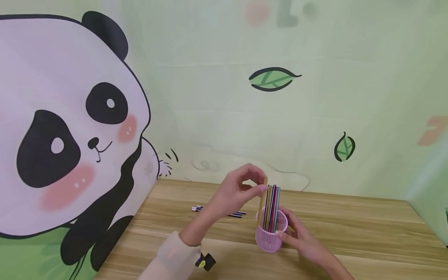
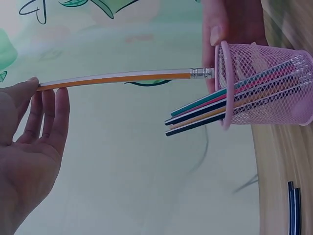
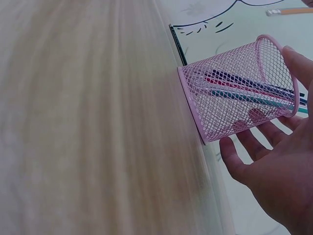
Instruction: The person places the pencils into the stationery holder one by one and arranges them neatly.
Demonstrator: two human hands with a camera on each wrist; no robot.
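My left hand pinches an orange-and-white striped pencil by its far end, between thumb and fingertips. The pencil's metal band and eraser end point at the mouth of a pink mesh pen cup. In the left wrist view that end overlaps the rim; whether it is inside, I cannot tell. My right hand holds the cup, thumb at the rim and fingers round the side. Several striped pencils lean together in the cup, eraser ends down.
Several dark striped pencils lie on the wooden table to the left of the cup, partly behind my left forearm. Behind the table stands a pale green backdrop with a printed panda and leaves.
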